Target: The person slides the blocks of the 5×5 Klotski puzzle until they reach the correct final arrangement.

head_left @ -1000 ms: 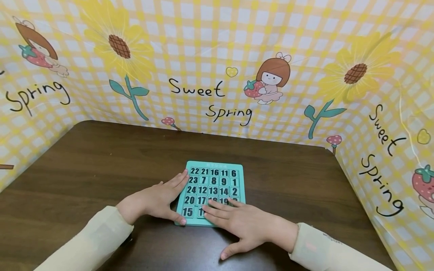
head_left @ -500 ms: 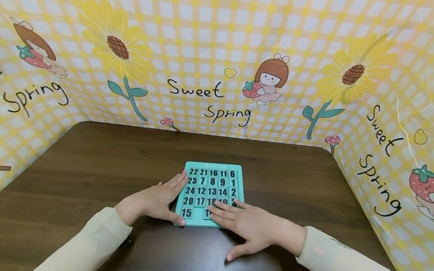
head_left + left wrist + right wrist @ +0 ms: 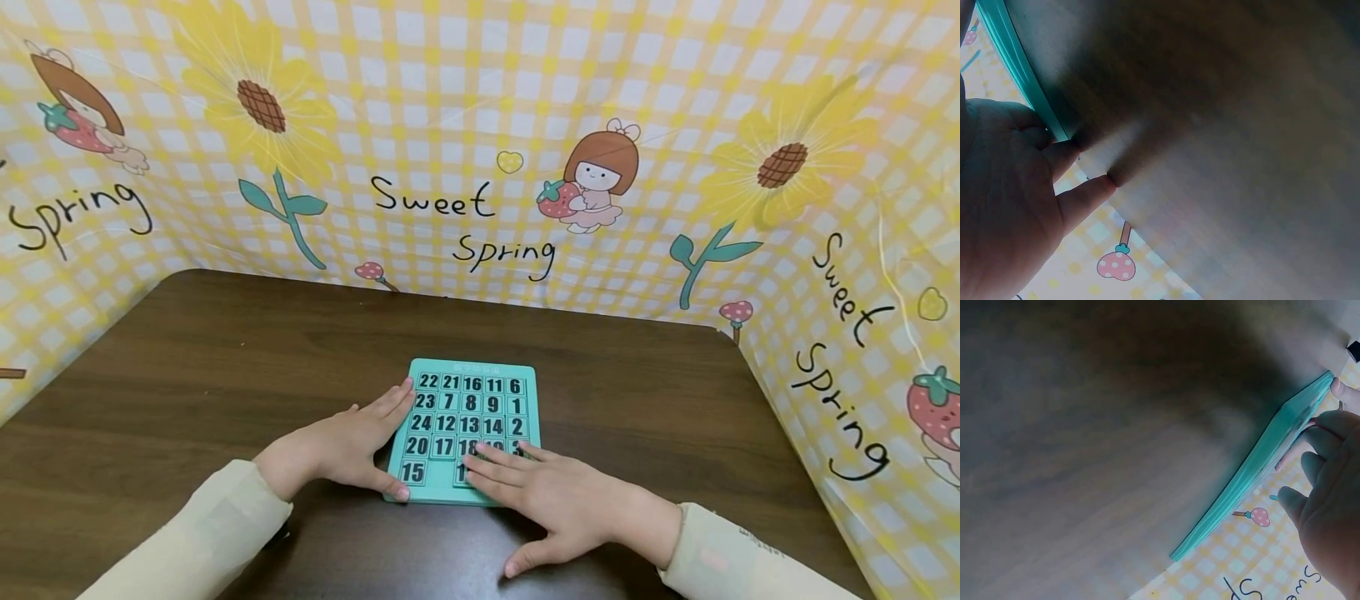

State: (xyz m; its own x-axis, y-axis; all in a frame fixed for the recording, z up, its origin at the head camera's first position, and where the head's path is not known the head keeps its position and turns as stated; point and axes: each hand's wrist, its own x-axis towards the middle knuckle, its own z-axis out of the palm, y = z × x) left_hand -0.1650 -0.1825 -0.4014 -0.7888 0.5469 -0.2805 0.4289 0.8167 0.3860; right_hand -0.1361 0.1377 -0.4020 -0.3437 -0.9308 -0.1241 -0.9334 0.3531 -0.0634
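A turquoise sliding number puzzle (image 3: 517, 372) lies flat on the table, with rows of black-numbered tiles. My left hand (image 3: 345, 446) rests along its left side, fingertips at the upper edge and thumb at the near left corner. My right hand (image 3: 562, 500) lies over the near right part with fingers extended, its fingertips on a bottom-row tile (image 3: 460, 474) whose number is partly covered. A gap separates that tile from the 15 tile (image 3: 412, 472). Several tiles beneath the right fingers are hidden. In the right wrist view the puzzle's side (image 3: 1260, 459) shows beside the hand.
The dark brown wooden table (image 3: 262, 350) spreads around the puzzle. A yellow checked cloth (image 3: 450, 100) with flowers, cartoon girls and lettering hangs along the back and both sides.
My right hand has moved a little to the right, sliding the bottom-row tile along and opening a gap beside the 15. The left hand stays where it was.
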